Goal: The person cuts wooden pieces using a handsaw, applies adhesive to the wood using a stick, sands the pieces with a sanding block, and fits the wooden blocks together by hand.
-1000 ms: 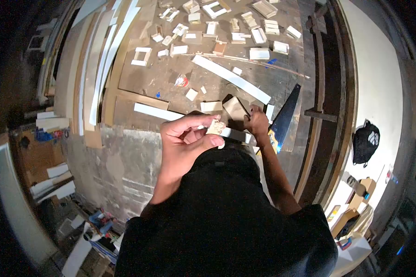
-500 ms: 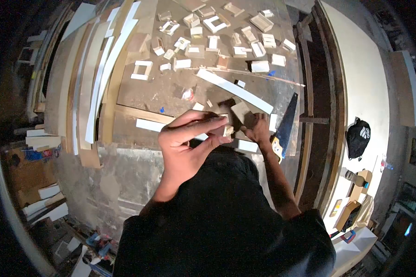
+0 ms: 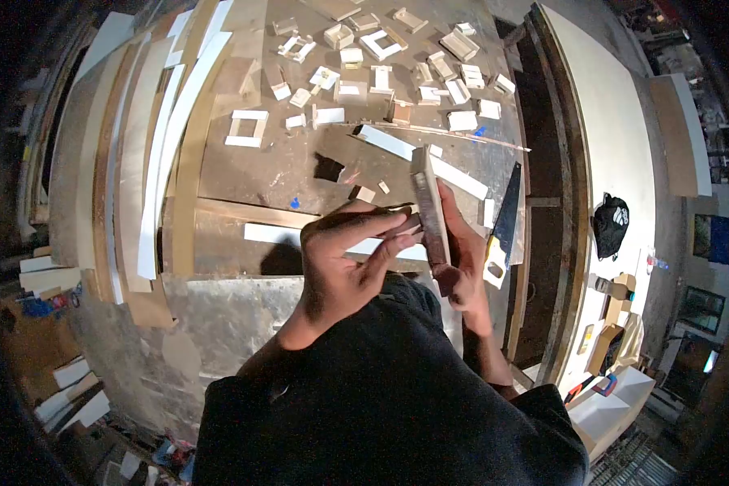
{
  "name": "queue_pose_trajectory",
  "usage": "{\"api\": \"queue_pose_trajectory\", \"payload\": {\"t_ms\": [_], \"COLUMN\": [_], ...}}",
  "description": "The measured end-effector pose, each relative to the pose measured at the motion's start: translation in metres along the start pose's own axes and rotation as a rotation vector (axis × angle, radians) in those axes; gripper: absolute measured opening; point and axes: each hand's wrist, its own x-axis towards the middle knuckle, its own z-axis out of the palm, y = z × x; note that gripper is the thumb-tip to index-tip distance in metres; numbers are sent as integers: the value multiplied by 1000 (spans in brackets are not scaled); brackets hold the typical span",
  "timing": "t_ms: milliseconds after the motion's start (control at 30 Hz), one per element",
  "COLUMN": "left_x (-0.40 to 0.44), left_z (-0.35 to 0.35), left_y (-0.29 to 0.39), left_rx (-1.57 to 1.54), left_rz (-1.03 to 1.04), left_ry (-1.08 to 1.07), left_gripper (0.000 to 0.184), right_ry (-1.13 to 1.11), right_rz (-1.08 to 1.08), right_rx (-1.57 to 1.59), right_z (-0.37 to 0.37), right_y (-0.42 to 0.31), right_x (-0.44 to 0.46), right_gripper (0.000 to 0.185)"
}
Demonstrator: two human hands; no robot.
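Observation:
My left hand [image 3: 340, 255] pinches a small wood piece [image 3: 411, 224] between thumb and fingertips, and the fingers hide part of it. Gripped in my right hand [image 3: 465, 247] is a flat wooden block [image 3: 429, 202], raised and seen nearly edge-on, with fingers behind it and the thumb low on its near end. The small piece is close against the block's left side; I cannot tell whether they touch. Below the hands lies a white strip [image 3: 271, 234] at the table's near edge. A handsaw [image 3: 506, 215] with a black blade lies right of my right hand.
Several small wooden assemblies [image 3: 351, 91] spread over the far part of the worktable [image 3: 243, 174]. A long white strip [image 3: 462, 176] lies diagonally beyond the hands. Long boards [image 3: 130, 162] are stacked at left. A black bag [image 3: 611, 227] rests on the pale panel [image 3: 607, 121] at right.
My right hand has lifted the wooden block from near the table and brought it leftward, upright beside the small piece. My left hand has shifted slightly right, still pinching its piece.

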Motion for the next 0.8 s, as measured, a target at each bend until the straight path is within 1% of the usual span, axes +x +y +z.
{"api": "queue_pose_trajectory", "payload": {"t_ms": [67,100,133,167,200,233,267,300,367,467,533,600,633,667,700,733,767,800], "left_x": [2,1,-2,-4,-5,-8,-10,-10,-10,-7,-10,-16,-19,-19,-16,-20,-21,-17], "left_z": [-10,-14,-16,-16,-20,-21,-22,-25,-32,-36,-37,-26,-23,-22,-23,-25,-29,-32], "left_y": [-2,1,6,9,9,10,11,11,12,5,3,6,3,5,7,4,5,12], "left_rx": [-29,-71,-117,-169,-238,-245,-274,-296,-308,-234,-260,-429,-510,-553,-591,-589,-591,-610], "left_rz": [-32,-70,-113,-157,-156,-158,-142,-125,-176,-144,-167,-315,-402,-458,-508,-564,-560,-682], "left_ry": [21,22,17,11,-27,-34,2,48,93,67,-21,28,38,72,108,104,107,52], "left_gripper": [21,21,22,23,22,22,22,22,21,22,22,18,18,17,17,15,15,14], "right_ry": [-88,-92,-39,2,42,81,122,132,157,93,30,24,62,51,-13,35,83,113], "right_rz": [-82,-82,-54,-55,-52,1,52,64,87,13,-45,-61,-83,-163,-309,-365,-416,-329], "right_rx": [-173,-175,-194,-297,-400,-357,-312,-226,-55,-81,-86,-75,-50,-222,-396,-434,-474,-530], "right_z": [4,8,12,11,10,8,6,10,18,16,25,34,40,41,37,38,39,34], "right_y": [-12,-8,-1,5,11,12,13,4,-13,1,1,-3,-13,-20,-12,-4,0,-2], "right_x": [4,5,3,7,11,15,19,15,7,-12,-12,2,8,5,-1,-3,-4,-2], "right_gripper": [96,96,92,88,85,86,87,89,94,103,102,102,101,97,95,94,93,93]}}
